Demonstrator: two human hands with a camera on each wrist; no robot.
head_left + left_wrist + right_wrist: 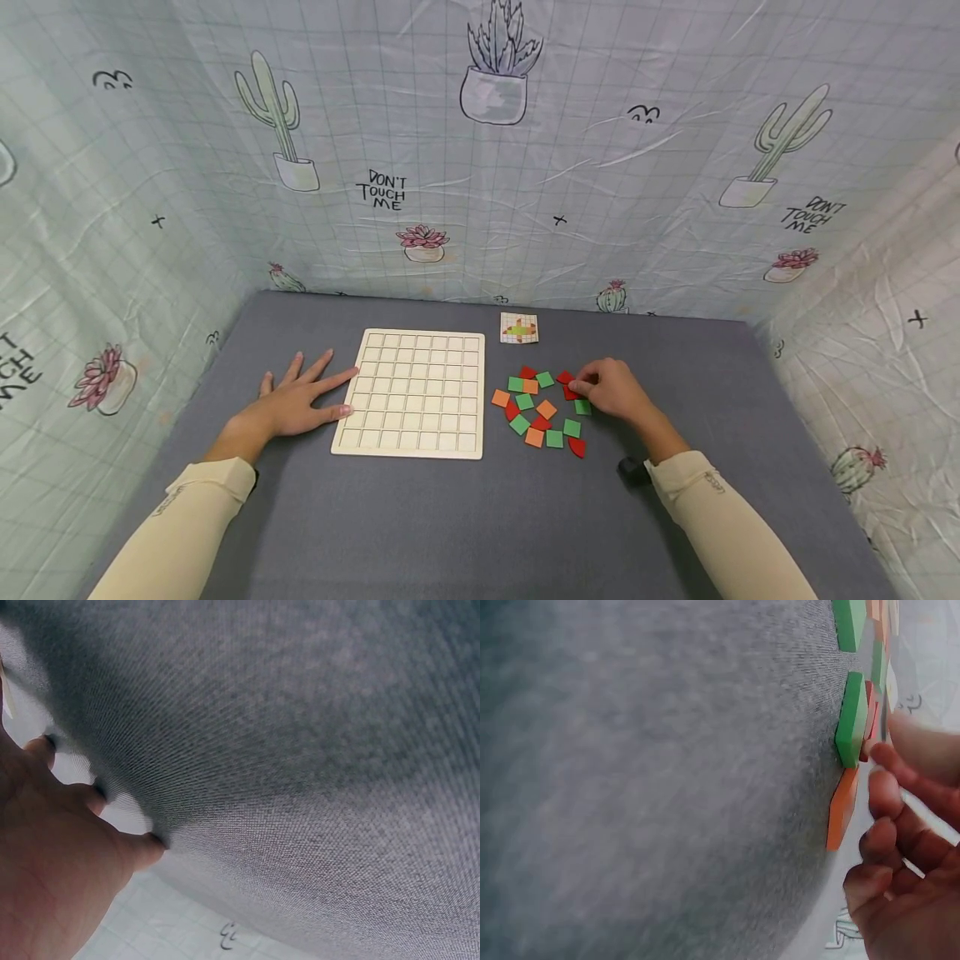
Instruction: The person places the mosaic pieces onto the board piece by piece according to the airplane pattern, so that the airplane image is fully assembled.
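My left hand (pixel 295 406) lies spread on the grey surface, its thumb and index fingertip touching the left edge of the pale gridded board (pixel 407 393). The left wrist view shows this hand (pixel 67 840) with its fingertips against the grey cloth. At the right of the loose pieces, my right hand (pixel 617 390) has curled fingers, with thumb and index finger pinching a red piece (pixel 571 393). In the right wrist view, the fingertips of this hand (pixel 907 832) meet at a red piece (pixel 867 739), beside a green piece (pixel 851 724) and an orange one (pixel 843 811).
Several green (pixel 554 438), orange (pixel 534 437) and red pieces (pixel 577 447) lie flat right of the board. Behind them is a small card (pixel 519 328) with a coloured pattern on a grid. Printed cloth (pixel 495 167) stands behind and beside the grey table (pixel 420 525).
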